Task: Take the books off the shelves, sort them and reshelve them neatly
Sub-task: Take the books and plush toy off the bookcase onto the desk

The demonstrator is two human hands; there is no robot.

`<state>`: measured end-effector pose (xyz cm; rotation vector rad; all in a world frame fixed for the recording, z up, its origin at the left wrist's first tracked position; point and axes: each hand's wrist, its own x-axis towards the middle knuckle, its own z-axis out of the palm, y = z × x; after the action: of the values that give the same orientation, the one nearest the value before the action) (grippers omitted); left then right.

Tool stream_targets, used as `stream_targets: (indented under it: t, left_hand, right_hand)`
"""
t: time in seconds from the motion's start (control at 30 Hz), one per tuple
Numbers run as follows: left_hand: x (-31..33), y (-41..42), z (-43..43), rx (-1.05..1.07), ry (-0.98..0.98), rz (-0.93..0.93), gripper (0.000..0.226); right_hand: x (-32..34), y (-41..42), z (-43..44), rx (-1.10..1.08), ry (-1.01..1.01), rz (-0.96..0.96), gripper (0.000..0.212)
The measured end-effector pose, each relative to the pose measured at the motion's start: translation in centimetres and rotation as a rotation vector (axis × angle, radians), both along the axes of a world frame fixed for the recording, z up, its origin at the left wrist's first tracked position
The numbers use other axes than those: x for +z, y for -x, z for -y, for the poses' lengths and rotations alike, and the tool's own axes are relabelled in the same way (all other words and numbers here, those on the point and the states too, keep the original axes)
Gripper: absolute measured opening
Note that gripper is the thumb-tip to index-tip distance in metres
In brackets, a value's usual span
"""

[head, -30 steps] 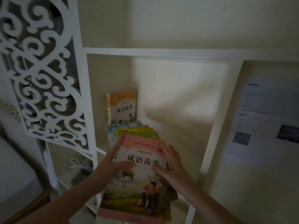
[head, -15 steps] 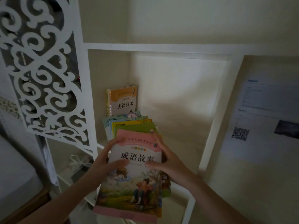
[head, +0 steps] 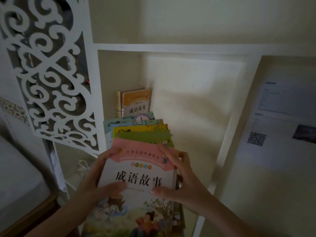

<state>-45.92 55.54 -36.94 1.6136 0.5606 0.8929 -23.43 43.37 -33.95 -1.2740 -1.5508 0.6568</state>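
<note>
A pink-topped picture book (head: 138,170) lies foremost on a leaning row of books inside the white shelf compartment (head: 171,48). My left hand (head: 100,178) grips its left edge, thumb across the cover. My right hand (head: 179,182) grips its right edge, thumb on the cover and fingers over the top corner. Behind it show the tops of a green book (head: 147,136), a yellow book (head: 136,129) and blue ones (head: 119,122). An orange-topped book (head: 136,103) stands upright at the back left corner.
A white carved scrollwork panel (head: 47,74) forms the shelf's left side. A white post (head: 229,134) bounds the compartment on the right. A paper with a QR code (head: 256,138) hangs on the wall at right. A lower shelf with a dim object (head: 82,166) sits at bottom left.
Both hands have shifted up along the pink-topped book's edges, and the book has come slightly nearer to me. The other books have stayed in place.
</note>
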Motion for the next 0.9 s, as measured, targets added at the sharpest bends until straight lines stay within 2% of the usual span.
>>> stream_targets:
  t: [0.07, 0.17, 0.27, 0.37, 0.47, 0.6, 0.67, 0.7, 0.77, 0.9]
  left_hand:
    - [-0.1, 0.6, 0.7, 0.0, -0.017, -0.044, 0.096]
    - [-0.2, 0.8, 2.5, -0.011, -0.068, -0.103, 0.1]
    - [0.9, -0.2, 5.7, -0.055, -0.096, -0.089, 0.099]
    - [2.9, -1.9, 9.9, -0.138, -0.093, -0.058, 0.089]
    - [4.3, -4.1, 14.4, -0.211, 0.106, 0.076, 0.069]
    - [3.7, -6.5, 17.4, -0.203, 0.189, 0.091, 0.055]
    - [3.2, -7.9, 18.6, -0.234, 0.181, 0.116, 0.057]
    - [3.4, -8.7, 19.5, -0.195, 0.104, 0.12, 0.056]
    - [2.1, -9.6, 20.7, -0.248, -0.141, 0.061, 0.06]
    - [-0.2, -12.6, 22.5, -0.334, -0.091, 0.02, 0.063]
  right_hand:
    - [0.4, 0.5, 2.2, 0.012, -0.026, -0.043, 0.088]
    - [0.4, 0.5, 5.5, 0.016, -0.074, -0.011, 0.09]
    - [0.3, 0.2, 8.7, -0.042, -0.073, -0.034, 0.089]
    - [0.2, -0.6, 12.1, -0.111, -0.056, -0.058, 0.089]
    - [0.3, -1.8, 15.9, -0.142, -0.043, -0.047, 0.087]
    - [-0.5, -3.1, 20.2, -0.208, -0.091, 0.071, 0.082]
    - [-1.1, -3.9, 22.0, -0.261, -0.097, 0.078, 0.082]
    - [-1.4, -4.3, 22.8, -0.28, -0.085, 0.069, 0.082]
    - [-2.1, -5.4, 24.4, -0.313, -0.054, 0.044, 0.083]
    - [-3.8, -7.7, 27.4, -0.46, 0.038, 0.05, 0.088]
